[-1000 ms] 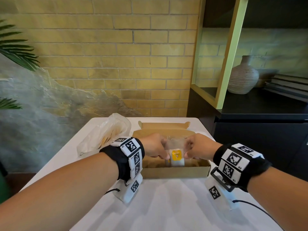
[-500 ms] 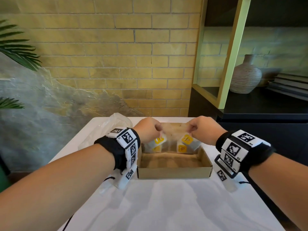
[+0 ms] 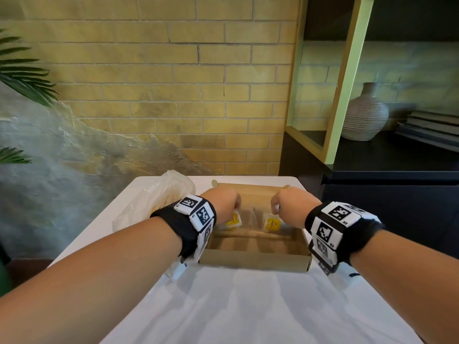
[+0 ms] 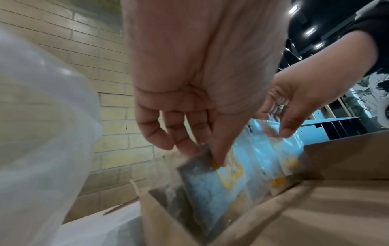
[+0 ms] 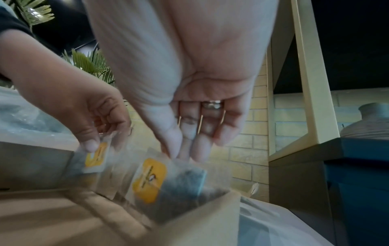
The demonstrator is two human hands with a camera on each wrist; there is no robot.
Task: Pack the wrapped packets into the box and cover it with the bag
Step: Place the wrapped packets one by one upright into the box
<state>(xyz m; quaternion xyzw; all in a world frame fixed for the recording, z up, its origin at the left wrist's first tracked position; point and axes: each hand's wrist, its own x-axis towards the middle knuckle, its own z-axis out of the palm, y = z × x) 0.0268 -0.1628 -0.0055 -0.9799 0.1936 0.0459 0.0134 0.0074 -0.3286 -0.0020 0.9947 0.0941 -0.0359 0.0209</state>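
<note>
Pinching one wrapped packet each between thumb and fingers, the left hand (image 3: 223,201) and right hand (image 3: 293,202) hold both packets upright, side by side, long axes vertical, inside the far half of the box (image 3: 253,261), directly below the fingertips.

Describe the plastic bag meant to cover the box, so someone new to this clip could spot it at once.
Start at the white table in front of the brick wall, then find the open cardboard box where both hands work. The bag lies crumpled on the tabletop just left of the box, beyond the left hand. It is the only soft, translucent, whitish heap there.
</note>
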